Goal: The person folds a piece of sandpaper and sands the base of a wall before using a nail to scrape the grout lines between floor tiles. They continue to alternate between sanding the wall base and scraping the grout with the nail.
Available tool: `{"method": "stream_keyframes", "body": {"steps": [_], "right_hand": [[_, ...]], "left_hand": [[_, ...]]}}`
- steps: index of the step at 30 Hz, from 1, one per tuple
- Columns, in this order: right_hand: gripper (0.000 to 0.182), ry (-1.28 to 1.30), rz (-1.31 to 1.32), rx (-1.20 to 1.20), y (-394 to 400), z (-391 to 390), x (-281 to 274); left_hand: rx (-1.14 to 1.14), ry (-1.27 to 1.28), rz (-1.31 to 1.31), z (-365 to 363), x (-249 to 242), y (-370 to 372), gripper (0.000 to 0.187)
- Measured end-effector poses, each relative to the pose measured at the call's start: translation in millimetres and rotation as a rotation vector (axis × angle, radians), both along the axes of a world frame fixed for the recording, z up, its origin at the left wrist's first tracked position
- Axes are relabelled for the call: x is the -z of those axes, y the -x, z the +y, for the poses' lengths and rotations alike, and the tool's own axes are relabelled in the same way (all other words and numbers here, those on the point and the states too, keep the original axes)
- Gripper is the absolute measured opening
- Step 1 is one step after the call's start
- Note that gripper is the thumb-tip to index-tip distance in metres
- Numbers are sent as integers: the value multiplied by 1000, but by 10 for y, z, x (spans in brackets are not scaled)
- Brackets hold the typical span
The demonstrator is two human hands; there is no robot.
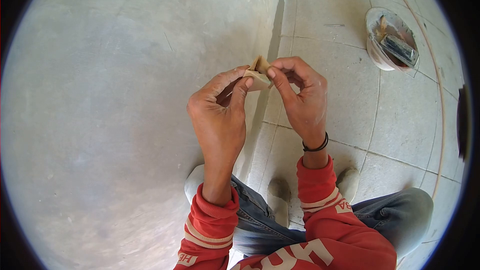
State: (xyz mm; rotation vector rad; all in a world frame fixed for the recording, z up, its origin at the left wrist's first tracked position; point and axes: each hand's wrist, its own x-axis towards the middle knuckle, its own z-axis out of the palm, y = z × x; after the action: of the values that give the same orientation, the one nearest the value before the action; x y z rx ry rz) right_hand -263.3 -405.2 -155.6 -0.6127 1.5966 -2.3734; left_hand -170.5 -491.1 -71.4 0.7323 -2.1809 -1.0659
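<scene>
"Where's the piece, then?"

"Up in mid-air! A small, folded, tan paper-like sheet (258, 83), gaping at the top, seen right over the edge where the grey tiled floor (350, 90) meets the smooth grey surface (110, 95)."

"Give me the grips!"

"Here's the left hand (219, 101): thumb flat on the near face, fingers behind, a proper pinch. And the right hand (306, 91): thumb and bent forefinger nipping the right-hand corner. Fingertip work, both sides!"

"Heavy?"

"Light as anything, I'd judge. Thin, stiff enough to hold a crease, dry-looking, so I wouldn't expect it to slip. The weak spot's the fold; pull hard and it could tear."

"Where would you take hold?"

"Just where those fingers sit: flat left end, opposite corner, off the gap. And look, towards the floor's far right corner, a pale round bucket (375, 50) holding a dark rectangular block (398, 50), well apart from all this."
</scene>
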Motion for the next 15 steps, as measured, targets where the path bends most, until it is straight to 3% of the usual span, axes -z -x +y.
{"method": "stream_keyframes", "body": {"steps": [2,6,8,15], "right_hand": [[9,75,113,-8,-17,-27,33],[11,137,81,-95,-8,4,9],[11,232,9,-200,11,22,36],[11,373,-211,-202,-47,-75,162]], "left_hand": [[-2,-9,28,-10,3,-4,15],[20,-43,108,-40,8,-15,17],[33,-51,112,-41,7,-23,17],[58,-112,108,-18,36,-22,16]]}}
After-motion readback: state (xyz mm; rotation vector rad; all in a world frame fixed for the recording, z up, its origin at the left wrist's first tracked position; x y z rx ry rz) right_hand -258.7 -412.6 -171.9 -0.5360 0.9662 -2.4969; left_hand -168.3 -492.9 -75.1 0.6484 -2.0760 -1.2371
